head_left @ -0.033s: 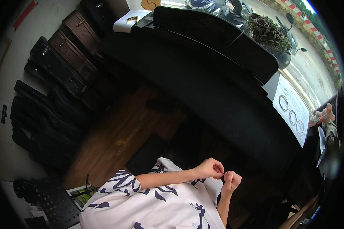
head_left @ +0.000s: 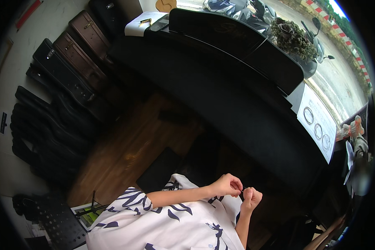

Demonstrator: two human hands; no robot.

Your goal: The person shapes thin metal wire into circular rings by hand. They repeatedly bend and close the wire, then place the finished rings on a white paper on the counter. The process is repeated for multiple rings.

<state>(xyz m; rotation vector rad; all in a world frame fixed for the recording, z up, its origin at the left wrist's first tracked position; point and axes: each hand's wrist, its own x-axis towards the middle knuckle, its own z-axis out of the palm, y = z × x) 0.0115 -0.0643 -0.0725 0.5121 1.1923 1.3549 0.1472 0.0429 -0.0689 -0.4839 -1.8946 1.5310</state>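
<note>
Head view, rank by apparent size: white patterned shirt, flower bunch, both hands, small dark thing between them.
1. White patterned shirt
2. Flower bunch
3. Left hand and right hand: too alike to rank
4. Small dark thing

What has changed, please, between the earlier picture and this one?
Next to nothing: the whole view has shifted very slightly, and nothing was visibly taken hold of or let go. The left hand and right hand stay close together, seemingly pinching a thin thing too small to identify. The paper and the cases stay as they were.
</note>
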